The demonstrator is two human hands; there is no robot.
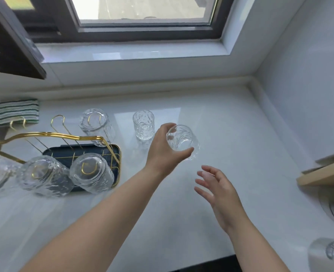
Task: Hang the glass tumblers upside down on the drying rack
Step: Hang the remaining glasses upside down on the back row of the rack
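Three tumblers [92, 172] hang inverted on the rack [68, 137]; left hand [163, 149] grips a fourth [182, 142], right hand [219, 190] open, one tumbler [143, 124] upright on desk [230, 124].

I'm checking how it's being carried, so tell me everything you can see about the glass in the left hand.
The held tumbler is clear, textured glass with a leaf-like pattern. It is tilted, lifted above the white countertop, right of the upright tumbler. The left hand grips it, fingers over the far side, thumb on the near side. The right hand is open below, not touching it.
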